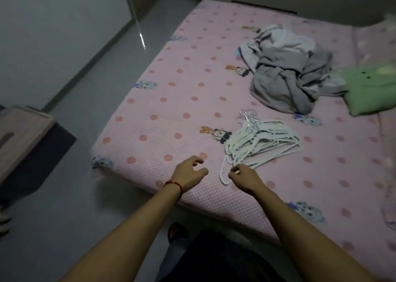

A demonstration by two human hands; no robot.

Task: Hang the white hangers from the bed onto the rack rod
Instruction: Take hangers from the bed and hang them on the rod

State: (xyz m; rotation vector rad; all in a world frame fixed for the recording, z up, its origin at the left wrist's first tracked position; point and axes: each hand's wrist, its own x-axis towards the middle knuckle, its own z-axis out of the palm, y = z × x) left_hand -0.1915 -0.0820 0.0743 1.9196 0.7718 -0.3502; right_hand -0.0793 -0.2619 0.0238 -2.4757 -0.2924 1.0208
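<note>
Both our hands, left [188, 171] and right [243, 177], hover loose and empty near the bed's [150, 114] front edge, and grabbing that tangled hangers [260, 142] heap risks snagged hooks.

Green cloth [372, 88] cut by right edge; rod [137, 20] top cut off; hangers [261, 140] tangled, count unclear.
</note>
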